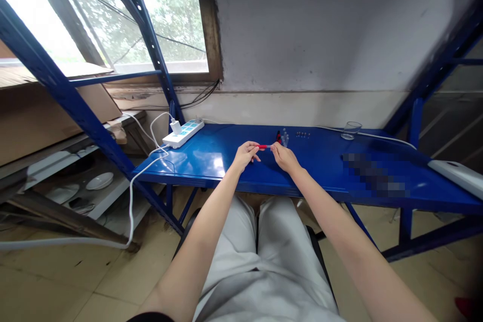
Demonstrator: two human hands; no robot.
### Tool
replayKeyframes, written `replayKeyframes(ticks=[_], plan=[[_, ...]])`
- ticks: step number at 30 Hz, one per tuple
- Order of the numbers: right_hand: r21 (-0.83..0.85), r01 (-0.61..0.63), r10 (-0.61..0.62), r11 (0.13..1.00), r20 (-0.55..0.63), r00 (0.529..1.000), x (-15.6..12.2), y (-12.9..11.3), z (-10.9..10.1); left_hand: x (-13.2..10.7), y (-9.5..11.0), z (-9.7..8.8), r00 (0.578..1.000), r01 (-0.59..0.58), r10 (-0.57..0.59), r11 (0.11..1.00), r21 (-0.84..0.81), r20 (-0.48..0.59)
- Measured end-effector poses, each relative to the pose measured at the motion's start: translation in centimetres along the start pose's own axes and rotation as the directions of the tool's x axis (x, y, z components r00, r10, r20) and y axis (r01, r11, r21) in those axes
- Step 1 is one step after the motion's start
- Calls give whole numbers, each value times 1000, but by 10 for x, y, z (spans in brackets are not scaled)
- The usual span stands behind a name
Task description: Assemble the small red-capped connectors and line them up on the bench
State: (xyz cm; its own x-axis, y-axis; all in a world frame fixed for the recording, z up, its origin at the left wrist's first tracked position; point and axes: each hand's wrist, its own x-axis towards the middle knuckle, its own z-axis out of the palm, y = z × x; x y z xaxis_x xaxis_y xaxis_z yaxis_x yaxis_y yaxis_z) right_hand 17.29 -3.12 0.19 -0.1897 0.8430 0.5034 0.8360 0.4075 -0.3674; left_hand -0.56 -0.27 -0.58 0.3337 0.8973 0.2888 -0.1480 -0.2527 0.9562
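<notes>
A slim red pen [263, 146] with a greyish section at its right end lies level between my two hands, above the blue table [204, 156]. My left hand [247, 155] pinches its red end between thumb and fingers. At the greyish end, the fingers of my right hand [284, 157] are closed on it. Just behind my right hand stand some red and black pieces [278, 137] and several clear small parts [286, 138], partly hidden by the hand. A row of tiny pieces [303, 135] lies farther back to the right.
A white power strip [183, 134] with a plugged-in charger sits at the table's left end. Toward the back right stands a clear glass [350, 131]. A blurred dark object [373, 173] lies at right, near a white object [458, 177]. Blue posts frame the table.
</notes>
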Motion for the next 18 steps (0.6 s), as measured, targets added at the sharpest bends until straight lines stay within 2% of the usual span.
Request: replayKeyframes(ticks=[5,11,18], plan=[[-39,14,-13,999,16,1000,0,-2,1,0,-2,0,1000,19,-20,1000,19,21],[-67,32,-32,997,-7,999,0,-4,3,-1,0,1,999,26,-24,998,51,-36],[1,74,-74,997,-55,996,-1,-2,3,-3,3,0,995,15,-7,996,83,-100]])
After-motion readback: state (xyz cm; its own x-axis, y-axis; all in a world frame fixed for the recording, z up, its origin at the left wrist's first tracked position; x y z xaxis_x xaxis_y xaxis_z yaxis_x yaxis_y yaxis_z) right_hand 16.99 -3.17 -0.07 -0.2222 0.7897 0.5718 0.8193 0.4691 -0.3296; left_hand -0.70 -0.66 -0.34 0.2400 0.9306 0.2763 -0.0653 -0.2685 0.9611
